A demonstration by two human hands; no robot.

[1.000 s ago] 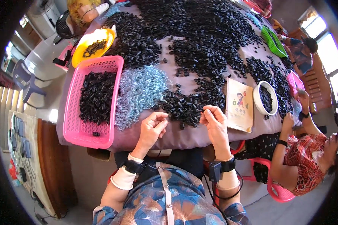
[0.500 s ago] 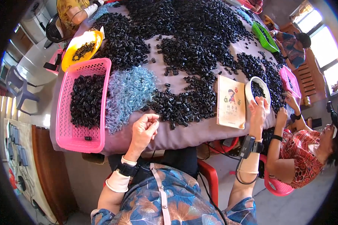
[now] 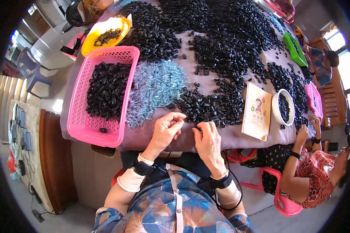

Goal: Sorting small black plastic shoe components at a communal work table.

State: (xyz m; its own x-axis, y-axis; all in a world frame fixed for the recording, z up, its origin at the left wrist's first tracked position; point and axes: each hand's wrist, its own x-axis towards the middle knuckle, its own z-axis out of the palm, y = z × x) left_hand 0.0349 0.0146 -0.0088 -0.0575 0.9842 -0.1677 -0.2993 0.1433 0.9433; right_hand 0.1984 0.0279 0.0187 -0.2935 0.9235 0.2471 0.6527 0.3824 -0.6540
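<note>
My left hand (image 3: 168, 130) is pinched closed at the table's near edge, and whatever its fingertips hold is too small to make out. Just to its right, my right hand (image 3: 208, 146) is curled with thumb and forefinger around a small black plastic part (image 3: 198, 129). Both hands are close together but apart. Right beyond them lies a heap of small black plastic parts (image 3: 206, 106). Left of that heap spreads a pile of small clear bluish plastic pieces (image 3: 155, 83).
A pink basket (image 3: 134, 73) holding black parts stands at the left, with a yellow plate (image 3: 90, 40) behind it. To the right are a booklet (image 3: 254, 122) and a round white container (image 3: 275, 110). A co-worker (image 3: 313, 171) sits at the right, near a pink basket (image 3: 311, 95).
My right hand has moved left from beside the white container to near my left hand, its fingers now closed. The view has shifted, so the table things appear further right.
</note>
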